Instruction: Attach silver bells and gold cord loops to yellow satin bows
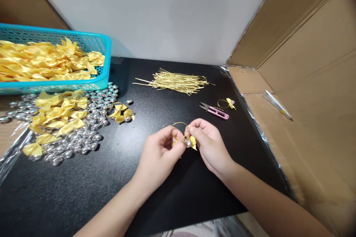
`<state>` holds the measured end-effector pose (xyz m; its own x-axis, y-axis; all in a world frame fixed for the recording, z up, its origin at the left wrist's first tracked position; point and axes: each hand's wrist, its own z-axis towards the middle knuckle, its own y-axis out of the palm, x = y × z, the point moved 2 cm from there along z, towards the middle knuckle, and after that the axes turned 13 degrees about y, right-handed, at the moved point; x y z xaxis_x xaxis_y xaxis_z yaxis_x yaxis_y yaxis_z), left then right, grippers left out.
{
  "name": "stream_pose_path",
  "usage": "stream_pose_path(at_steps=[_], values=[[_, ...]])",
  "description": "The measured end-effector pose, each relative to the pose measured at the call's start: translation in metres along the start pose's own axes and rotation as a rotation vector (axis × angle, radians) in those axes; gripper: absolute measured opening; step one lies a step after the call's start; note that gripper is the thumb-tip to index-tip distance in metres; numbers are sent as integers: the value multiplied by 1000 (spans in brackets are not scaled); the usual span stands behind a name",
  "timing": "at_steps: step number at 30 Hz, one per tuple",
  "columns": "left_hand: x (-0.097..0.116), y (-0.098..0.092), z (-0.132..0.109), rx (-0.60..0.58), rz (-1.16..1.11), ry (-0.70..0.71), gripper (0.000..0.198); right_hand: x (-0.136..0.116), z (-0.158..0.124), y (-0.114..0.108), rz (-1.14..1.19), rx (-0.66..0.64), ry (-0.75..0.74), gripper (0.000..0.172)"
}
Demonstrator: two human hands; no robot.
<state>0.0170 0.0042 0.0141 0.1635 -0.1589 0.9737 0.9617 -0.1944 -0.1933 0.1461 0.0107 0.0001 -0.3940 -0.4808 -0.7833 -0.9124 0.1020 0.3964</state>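
Over the black table, my left hand (164, 147) is closed in a pinch on a small yellow ribbon bow (193, 142) with a shiny silver bead (188, 143) at its middle. Fingers cover part of the bow. My right hand (211, 146) pinches a thin gold cord (180, 123), which loops up between both hands beside the bow. Whether the cord is knotted there is hidden by the fingertips. To the right, a pair of pink thread snips (218, 112) lies near another bow with a cord loop (230, 103).
A blue basket (107, 59) of yellow bows stands at the back left. Before it lie loose bows (62, 113) and many silver beads (75, 142), plus a looped bow (120, 113). Gold cords (178, 81) lie at the back. A white pointed tool (278, 104) rests on cardboard at right.
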Motion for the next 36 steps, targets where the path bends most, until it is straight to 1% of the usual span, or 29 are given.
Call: stream_pose_path(at_steps=[4,7,9,13,16,21,24,26,27,29,33,34,36], values=[[-1,1,2,17,-131,-90,9,-5,0,0,45,-54,82,20],[-1,0,2,36,-159,-108,8,-8,0,-1,93,-103,129,28],[-1,0,2,51,-165,-112,8,-9,0,-3,92,-130,154,29],[-2,-1,1,91,-183,-114,8,-11,2,-6,54,-159,162,28],[-1,-2,2,109,-188,-102,7,-12,2,-7,42,-168,202,27],[0,-2,2,117,-181,-98,7,-16,1,-8,73,-282,273,19],[0,-2,2,113,-176,-91,9,-19,0,-8,80,-336,277,17],[0,-2,2,108,-164,-83,9,-20,0,-8,22,-315,208,17],[1,-1,2,105,-154,-79,9,-20,0,-7,-32,-284,140,18],[0,-1,2,100,-130,-65,9,-20,-1,-7,-165,-184,-61,19],[0,-1,1,80,-72,-20,9,-14,-7,-8,-469,58,-539,18],[0,-2,0,75,-61,-10,9,-12,-9,-8,-527,99,-642,19],[-1,-1,-1,69,-41,2,10,-9,-12,-8,-593,131,-800,24]])
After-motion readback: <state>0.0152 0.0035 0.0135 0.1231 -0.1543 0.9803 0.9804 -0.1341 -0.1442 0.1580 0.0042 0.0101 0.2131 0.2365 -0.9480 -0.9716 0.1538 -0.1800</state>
